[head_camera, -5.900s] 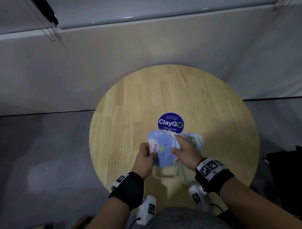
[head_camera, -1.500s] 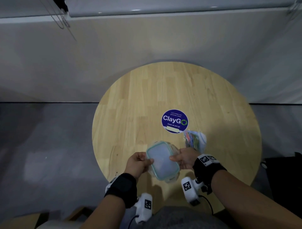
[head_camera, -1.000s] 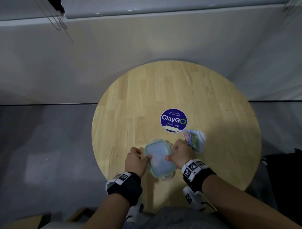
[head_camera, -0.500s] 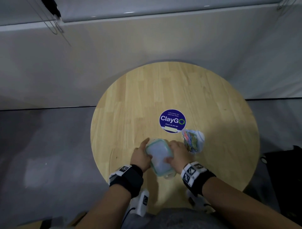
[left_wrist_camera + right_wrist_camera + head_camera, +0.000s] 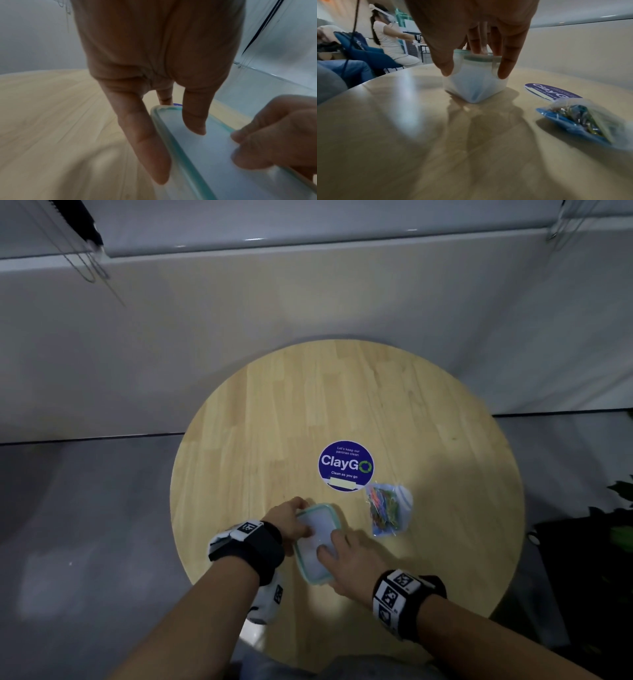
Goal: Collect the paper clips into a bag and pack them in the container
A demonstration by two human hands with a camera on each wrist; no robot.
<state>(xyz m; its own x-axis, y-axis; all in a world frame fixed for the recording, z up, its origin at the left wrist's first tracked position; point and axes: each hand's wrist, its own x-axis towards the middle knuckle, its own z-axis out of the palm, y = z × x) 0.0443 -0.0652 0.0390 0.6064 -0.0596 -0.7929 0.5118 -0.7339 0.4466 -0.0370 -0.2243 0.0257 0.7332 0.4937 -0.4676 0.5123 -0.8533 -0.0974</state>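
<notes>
A small translucent container with a teal-rimmed lid stands on the round wooden table near its front edge. My left hand grips its far left side, with the thumb on the lid and a finger along the wall. From the near right my right hand grips the container, with some fingers on the lid and others down its sides. The clear bag of coloured paper clips lies on the table, to the right of the container and apart from both hands.
A round blue ClayGo sticker is stuck on the table just behind the bag. The table's far half is bare wood. A white wall ledge runs behind. A seated person shows in the right wrist view, beyond the table.
The container went from being held near the table's front edge to standing on the table. My left hand slid to its far left side and my right hand drew back over the lid. The bag stayed put.
</notes>
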